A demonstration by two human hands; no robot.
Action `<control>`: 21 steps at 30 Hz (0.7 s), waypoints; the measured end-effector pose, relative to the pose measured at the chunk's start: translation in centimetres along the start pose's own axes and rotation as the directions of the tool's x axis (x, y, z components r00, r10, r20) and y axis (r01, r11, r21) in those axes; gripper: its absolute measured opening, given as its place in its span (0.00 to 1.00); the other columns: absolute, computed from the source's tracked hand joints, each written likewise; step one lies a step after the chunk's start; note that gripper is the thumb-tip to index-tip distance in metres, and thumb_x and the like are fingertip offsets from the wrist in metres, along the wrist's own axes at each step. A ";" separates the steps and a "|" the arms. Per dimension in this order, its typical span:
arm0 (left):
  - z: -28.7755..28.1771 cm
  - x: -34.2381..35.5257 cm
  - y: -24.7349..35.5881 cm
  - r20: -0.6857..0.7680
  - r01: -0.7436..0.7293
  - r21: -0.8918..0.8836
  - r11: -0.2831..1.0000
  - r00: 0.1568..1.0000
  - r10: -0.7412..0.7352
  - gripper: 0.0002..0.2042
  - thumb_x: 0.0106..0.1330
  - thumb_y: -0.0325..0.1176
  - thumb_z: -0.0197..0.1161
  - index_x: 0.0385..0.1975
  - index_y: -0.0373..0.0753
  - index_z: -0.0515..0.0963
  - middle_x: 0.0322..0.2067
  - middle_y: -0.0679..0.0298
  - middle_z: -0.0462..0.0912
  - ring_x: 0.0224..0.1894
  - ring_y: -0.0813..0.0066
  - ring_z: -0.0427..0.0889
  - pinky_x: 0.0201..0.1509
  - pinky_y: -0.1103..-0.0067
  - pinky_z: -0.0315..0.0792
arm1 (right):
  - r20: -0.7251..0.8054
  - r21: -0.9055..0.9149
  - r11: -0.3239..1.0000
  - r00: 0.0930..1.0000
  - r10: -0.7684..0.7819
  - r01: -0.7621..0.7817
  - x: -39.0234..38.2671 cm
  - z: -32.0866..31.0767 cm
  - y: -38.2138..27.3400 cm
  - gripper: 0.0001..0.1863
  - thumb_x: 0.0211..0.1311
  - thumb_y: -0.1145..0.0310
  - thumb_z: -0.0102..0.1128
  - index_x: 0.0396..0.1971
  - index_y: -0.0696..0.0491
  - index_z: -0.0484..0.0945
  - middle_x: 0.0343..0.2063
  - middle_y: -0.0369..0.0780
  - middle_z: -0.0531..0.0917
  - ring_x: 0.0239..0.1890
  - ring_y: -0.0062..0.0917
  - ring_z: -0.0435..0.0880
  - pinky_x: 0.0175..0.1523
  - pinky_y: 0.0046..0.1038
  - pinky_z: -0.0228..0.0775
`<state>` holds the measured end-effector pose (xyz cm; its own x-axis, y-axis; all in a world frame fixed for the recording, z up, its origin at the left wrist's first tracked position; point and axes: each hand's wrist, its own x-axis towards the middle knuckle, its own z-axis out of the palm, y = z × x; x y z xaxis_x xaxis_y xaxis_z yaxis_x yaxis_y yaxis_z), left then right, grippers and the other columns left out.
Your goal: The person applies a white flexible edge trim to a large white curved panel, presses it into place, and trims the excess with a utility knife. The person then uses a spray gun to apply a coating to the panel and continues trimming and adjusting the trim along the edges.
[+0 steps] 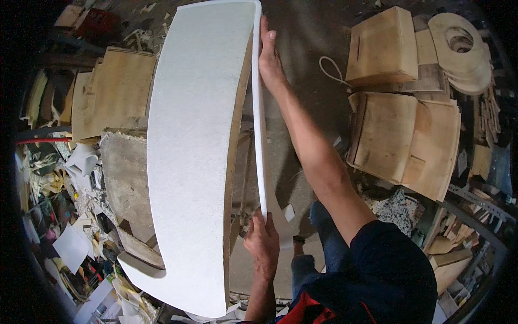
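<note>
Where the strip (257, 119) sits: along the panel's (189, 135) right edge, meeting it at the top right corner, lower length standing off with a gap.
Left hand (263, 240): closed on the strip's lower end, thumb and fingers pinching; probably to hold the free length taut, clear of the wood side (230, 183).
Right hand (270, 56): at the upper right edge near the corner, thumb pointing up; fingers partly hidden, can't tell if gripping or only pressing. Likely pins the strip against the panel.
Right arm (318, 151): long reach from lower right, elbow slightly bent.
Left forearm (261, 299): short, upright, wrist nearly straight.
Panel pose: white face toward the camera, hooked at lower left; support unclear.
Ply stacks (383, 137): right of panel, well apart, likely leaving arm room.
</note>
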<state>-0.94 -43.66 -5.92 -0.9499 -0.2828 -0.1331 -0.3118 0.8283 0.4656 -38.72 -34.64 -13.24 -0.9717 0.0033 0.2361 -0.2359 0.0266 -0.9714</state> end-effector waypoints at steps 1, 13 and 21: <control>-0.1 0.1 0.1 -0.009 -0.014 -0.007 1.000 1.000 0.014 0.07 0.67 0.26 0.66 0.37 0.34 0.75 0.28 0.50 0.83 0.27 0.58 0.87 0.26 0.67 0.77 | 0.000 0.000 1.000 1.000 0.001 -0.001 -0.1 0.1 0.0 0.45 0.69 0.31 0.08 0.78 0.45 0.41 0.78 0.42 0.44 0.79 0.38 0.40 0.81 0.38 0.32; -0.1 0.1 -1.7 -0.002 0.023 0.028 0.999 1.000 -0.023 0.06 0.66 0.26 0.65 0.39 0.35 0.76 0.26 0.51 0.82 0.28 0.55 0.86 0.27 0.65 0.79 | 0.006 -0.001 1.000 1.000 0.009 -0.009 -1.5 1.1 -0.3 0.47 0.67 0.29 0.08 0.78 0.44 0.38 0.78 0.42 0.41 0.79 0.39 0.37 0.81 0.40 0.31; -1.0 0.5 -1.5 0.001 0.034 0.062 0.998 0.999 -0.034 0.06 0.67 0.27 0.65 0.35 0.36 0.74 0.24 0.52 0.81 0.25 0.58 0.85 0.24 0.66 0.78 | 0.023 0.002 1.000 0.999 0.023 -0.023 -2.7 1.7 -0.9 0.48 0.66 0.27 0.08 0.78 0.43 0.36 0.78 0.42 0.38 0.80 0.39 0.35 0.81 0.41 0.30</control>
<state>-0.95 -45.56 -5.78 -0.9388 -0.3103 -0.1497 -0.3445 0.8464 0.4060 -35.86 -36.34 -13.02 -0.9769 -0.0193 0.2128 -0.2132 0.0250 -0.9767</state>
